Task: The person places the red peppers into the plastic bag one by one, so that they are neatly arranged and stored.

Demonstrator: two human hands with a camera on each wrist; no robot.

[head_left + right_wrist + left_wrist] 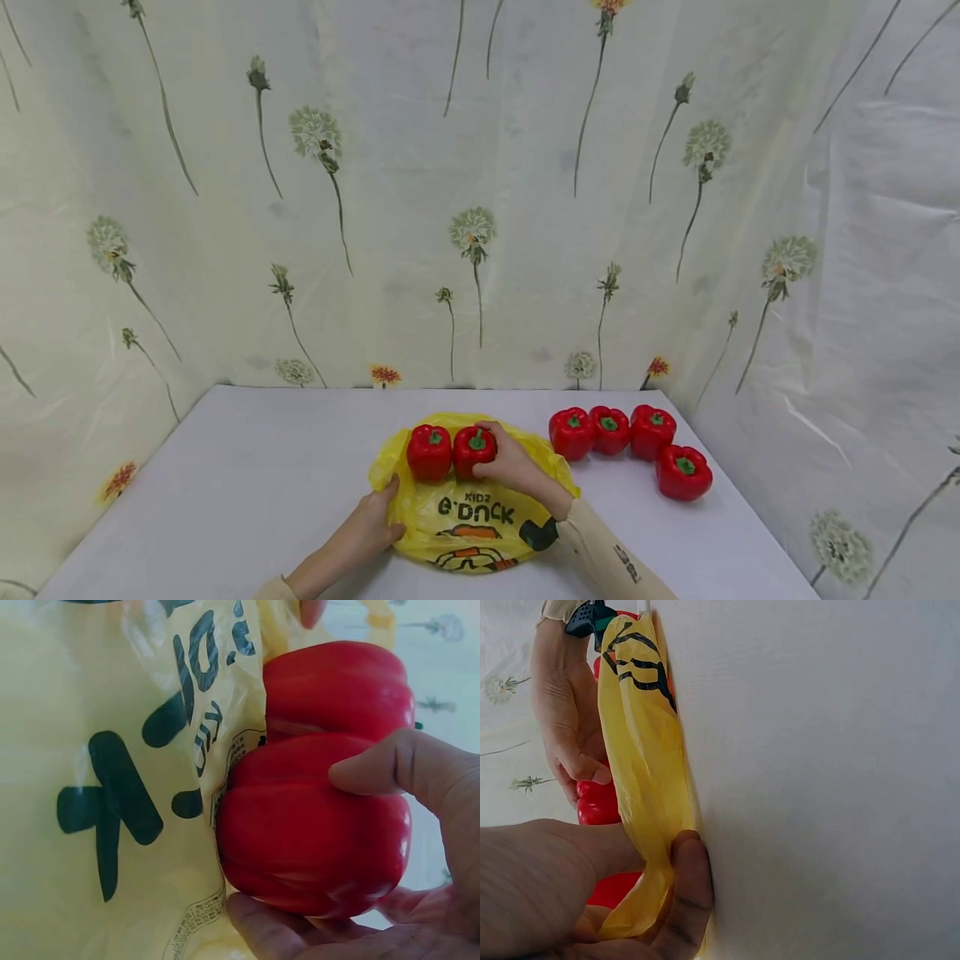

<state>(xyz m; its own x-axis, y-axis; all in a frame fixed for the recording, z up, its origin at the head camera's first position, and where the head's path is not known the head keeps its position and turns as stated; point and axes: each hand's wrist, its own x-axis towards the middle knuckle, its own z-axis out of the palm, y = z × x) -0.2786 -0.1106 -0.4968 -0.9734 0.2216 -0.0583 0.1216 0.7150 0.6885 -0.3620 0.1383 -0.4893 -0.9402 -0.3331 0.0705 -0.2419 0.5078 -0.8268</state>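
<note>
A yellow plastic bag (422, 521) with dark printed letters lies flat on the white table. Two red bell peppers sit side by side on its upper part, stems up. My right hand (513, 462) grips the right-hand bell pepper (468, 454), thumb on one side and fingers round the other, as the right wrist view shows. Close beside it stands the left-hand bell pepper (428, 457). At the bag's left edge, my left hand (370, 521) pinches the plastic; in the left wrist view the gathered yellow film (654, 847) passes between thumb and fingers.
Several more red bell peppers (572, 434) stand at the table's right side, one (684, 473) nearer the front. White tabletop (262, 467) stretches to the left. A flower-printed curtain (390, 208) hangs behind the table's back edge and along both sides.
</note>
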